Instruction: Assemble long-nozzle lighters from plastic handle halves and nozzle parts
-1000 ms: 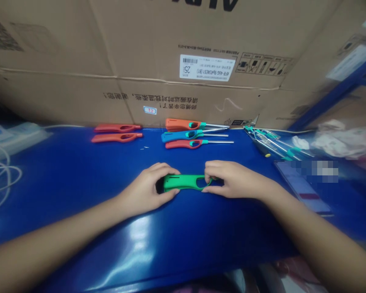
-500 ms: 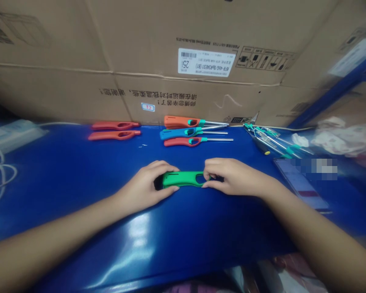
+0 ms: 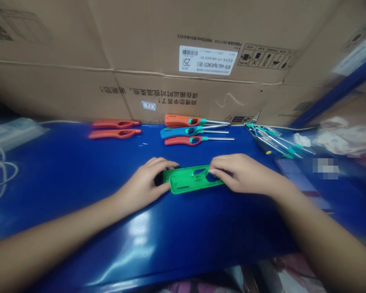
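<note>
Two halves of a green lighter casing lie parted in front of me, hollow insides showing. My left hand (image 3: 151,177) grips the left end of the rear half (image 3: 183,171) between thumb and fingers. The front half (image 3: 187,186) is tilted toward me and overlaps the rear one. My right hand (image 3: 236,171) pinches it at its right end, by the trigger opening. Behind my hands are an orange lighter (image 3: 179,121), a blue lighter (image 3: 173,132) and a red lighter (image 3: 179,141) with metal rods pointing right.
Two red-orange casings (image 3: 112,134) lie at back left. Several metal rods with teal parts (image 3: 277,140) and a black-and-yellow handle (image 3: 264,147) lie at right, near a phone (image 3: 305,185). A cardboard box (image 3: 79,93) walls off the back of the blue table (image 3: 177,236). White cable (image 3: 3,175) coils at left.
The green casing has come apart into two halves. My right hand has moved slightly right, turning the front half so its inside faces up toward me. My left hand stays nearly in place.
</note>
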Tool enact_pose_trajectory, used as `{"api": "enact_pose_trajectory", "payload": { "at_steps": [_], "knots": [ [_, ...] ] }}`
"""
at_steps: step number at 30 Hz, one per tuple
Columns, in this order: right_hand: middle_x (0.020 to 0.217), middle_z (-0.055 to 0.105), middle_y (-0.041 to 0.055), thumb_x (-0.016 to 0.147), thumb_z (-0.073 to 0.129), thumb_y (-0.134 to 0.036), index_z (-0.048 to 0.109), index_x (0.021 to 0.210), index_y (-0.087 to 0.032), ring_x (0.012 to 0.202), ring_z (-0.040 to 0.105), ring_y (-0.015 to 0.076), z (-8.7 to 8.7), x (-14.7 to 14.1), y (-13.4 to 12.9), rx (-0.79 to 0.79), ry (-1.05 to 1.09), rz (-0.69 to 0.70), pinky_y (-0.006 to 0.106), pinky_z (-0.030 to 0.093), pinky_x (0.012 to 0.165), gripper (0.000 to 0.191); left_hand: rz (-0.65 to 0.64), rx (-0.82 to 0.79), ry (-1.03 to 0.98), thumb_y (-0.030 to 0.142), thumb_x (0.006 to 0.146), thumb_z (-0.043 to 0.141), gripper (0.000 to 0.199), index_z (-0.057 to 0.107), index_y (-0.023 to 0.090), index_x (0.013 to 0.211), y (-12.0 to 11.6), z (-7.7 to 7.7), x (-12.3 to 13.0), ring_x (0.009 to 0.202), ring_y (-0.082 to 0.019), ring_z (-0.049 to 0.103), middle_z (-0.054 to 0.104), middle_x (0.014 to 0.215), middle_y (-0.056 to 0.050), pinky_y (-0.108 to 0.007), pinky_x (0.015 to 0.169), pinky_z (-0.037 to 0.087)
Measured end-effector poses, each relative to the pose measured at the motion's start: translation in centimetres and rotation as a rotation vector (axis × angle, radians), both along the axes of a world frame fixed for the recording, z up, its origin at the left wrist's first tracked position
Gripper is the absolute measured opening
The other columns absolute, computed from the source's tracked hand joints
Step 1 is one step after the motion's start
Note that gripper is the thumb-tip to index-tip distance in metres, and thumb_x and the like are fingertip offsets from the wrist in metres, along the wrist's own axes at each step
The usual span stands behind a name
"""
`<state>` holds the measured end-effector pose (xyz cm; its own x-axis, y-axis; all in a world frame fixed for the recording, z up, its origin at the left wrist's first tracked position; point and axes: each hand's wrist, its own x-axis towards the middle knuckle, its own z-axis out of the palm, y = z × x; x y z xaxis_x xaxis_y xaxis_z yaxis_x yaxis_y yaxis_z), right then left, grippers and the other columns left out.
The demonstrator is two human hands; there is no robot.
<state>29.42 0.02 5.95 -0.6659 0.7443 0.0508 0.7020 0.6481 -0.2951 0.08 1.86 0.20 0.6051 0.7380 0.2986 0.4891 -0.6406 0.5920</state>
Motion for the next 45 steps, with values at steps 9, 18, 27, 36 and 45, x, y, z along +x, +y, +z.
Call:
{"api": "enact_pose_trajectory", "payload": {
  "at_steps": [9,18,27,36,45],
  "knots": [
    [0.070,0.059,-0.0013,0.099,0.056,-0.031,0.052,0.071,-0.020,0.062,0.049,0.0119,-1.1,-1.3,-0.2,-0.159,-0.123,0.055,0.028,0.028,0.058,0.030,0.028,0.038,-0.004,0.041,0.096,0.063,0.032,0.065,0.023,0.123,-0.4,0.2,0.1,0.110,-0.024,0.060,0.067,0.119,-0.007,-0.040,0.096,0.050],
    [0.070,0.057,-0.0014,0.100,0.056,-0.034,0.055,0.072,-0.019,0.061,0.046,0.0114,-1.5,-1.0,0.4,-0.085,-0.104,0.016,0.028,0.025,0.058,0.031,-0.217,0.145,0.127,0.022,0.095,0.056,0.038,0.058,0.025,0.133,-1.3,1.1,0.1,0.121,-0.026,0.054,0.063,0.128,-0.008,-0.042,0.103,0.044],
    [0.076,0.060,-0.0030,0.097,0.061,-0.038,0.056,0.088,-0.021,0.062,0.047,0.0117,-1.3,-1.3,0.5,-0.044,-0.054,-0.066,0.026,0.026,0.057,0.020,-0.190,0.072,0.115,0.012,0.090,0.050,0.043,0.059,0.025,0.130,-0.8,0.7,0.0,0.117,-0.025,0.057,0.063,0.125,-0.007,-0.044,0.101,0.046],
    [0.086,0.067,0.0000,0.097,0.060,-0.034,0.064,0.098,-0.021,0.069,0.054,0.0127,-2.1,-1.4,1.0,-0.046,0.032,-0.019,0.024,0.031,0.060,0.013,-0.091,0.072,0.064,0.021,0.094,0.051,0.027,0.066,0.023,0.117,-0.6,0.5,0.0,0.106,-0.024,0.061,0.067,0.116,-0.006,-0.041,0.092,0.049],
    [0.090,0.069,0.0053,0.105,0.038,-0.045,0.064,0.110,-0.019,0.080,0.062,0.0172,1.2,4.6,2.7,0.210,0.029,-0.622,0.029,0.043,0.074,0.038,-0.087,0.211,0.114,0.037,0.099,0.057,0.026,0.065,0.025,0.120,-1.0,0.5,0.0,0.117,-0.025,0.060,0.067,0.122,-0.005,-0.046,0.100,0.045]
  ]
}}
